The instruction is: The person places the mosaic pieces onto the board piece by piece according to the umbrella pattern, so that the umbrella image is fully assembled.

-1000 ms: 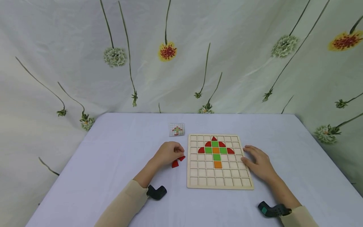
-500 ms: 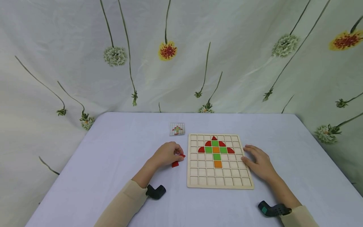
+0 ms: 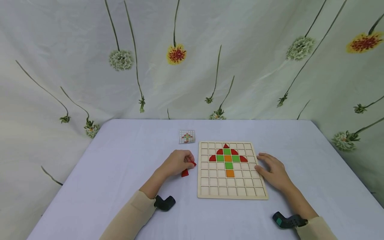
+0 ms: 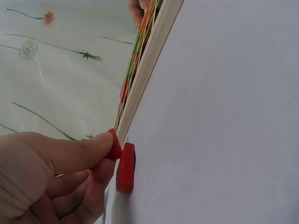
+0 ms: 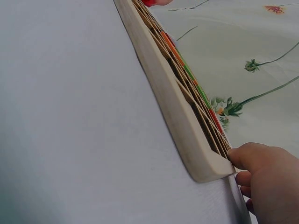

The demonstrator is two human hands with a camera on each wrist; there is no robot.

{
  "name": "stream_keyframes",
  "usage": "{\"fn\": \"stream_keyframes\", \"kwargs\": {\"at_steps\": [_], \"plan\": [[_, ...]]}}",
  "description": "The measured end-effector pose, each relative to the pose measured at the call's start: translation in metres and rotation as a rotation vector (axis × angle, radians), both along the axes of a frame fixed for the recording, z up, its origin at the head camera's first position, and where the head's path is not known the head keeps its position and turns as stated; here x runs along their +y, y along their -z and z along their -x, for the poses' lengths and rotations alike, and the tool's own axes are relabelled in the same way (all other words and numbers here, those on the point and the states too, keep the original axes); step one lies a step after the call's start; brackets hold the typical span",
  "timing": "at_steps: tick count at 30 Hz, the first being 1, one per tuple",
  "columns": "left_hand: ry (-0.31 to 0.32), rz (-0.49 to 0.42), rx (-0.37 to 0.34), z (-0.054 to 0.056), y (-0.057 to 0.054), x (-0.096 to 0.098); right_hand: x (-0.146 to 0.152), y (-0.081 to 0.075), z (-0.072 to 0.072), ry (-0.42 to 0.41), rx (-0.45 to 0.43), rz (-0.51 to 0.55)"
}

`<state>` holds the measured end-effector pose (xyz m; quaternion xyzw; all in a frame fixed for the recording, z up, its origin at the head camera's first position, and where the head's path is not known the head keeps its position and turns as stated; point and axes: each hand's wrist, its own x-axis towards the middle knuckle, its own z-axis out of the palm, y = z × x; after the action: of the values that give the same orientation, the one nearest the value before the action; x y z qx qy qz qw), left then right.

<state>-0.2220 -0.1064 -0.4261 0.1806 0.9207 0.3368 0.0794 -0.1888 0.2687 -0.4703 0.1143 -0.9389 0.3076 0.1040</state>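
Just left of the wooden grid board, my left hand pinches a small red tile between thumb and fingers; the fingers partly hide it. A second red tile lies on the table under that hand, and the left wrist view shows this red tile close beside the fingertips. Red, green and orange pieces form an arrow-like figure on the board, with an orange square lowest. My right hand rests at the board's right edge, its thumb touching the rim and its fingers loosely bent.
A small pattern card with a coloured grid figure lies behind the board's left corner. Black wrist devices sit on both wrists, the left device near the table surface. A flowered cloth hangs behind the white-covered table.
The left fingers have taken up one red tile from beside the board and turned it slightly. The other red tile stays on the table, and the right hand keeps its place.
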Motion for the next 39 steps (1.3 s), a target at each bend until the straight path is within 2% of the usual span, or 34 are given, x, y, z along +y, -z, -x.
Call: {"fn": "stream_keyframes", "kwargs": {"at_steps": [5, 12, 24, 39], "plan": [[-0.007, -0.074, -0.009, 0.000, -0.006, 0.004, 0.000, 0.000, 0.000, -0.003, 0.001, 0.004], [0.037, -0.111, -0.040, -0.002, -0.015, 0.019, 0.000, 0.001, -0.001, 0.000, -0.006, 0.006], [0.162, -0.147, -0.055, -0.004, -0.018, 0.048, 0.000, -0.001, -0.001, -0.001, -0.005, 0.004], [0.295, -0.163, -0.077, -0.007, -0.012, 0.085, 0.001, -0.001, -0.001, -0.009, 0.001, 0.006]]}}
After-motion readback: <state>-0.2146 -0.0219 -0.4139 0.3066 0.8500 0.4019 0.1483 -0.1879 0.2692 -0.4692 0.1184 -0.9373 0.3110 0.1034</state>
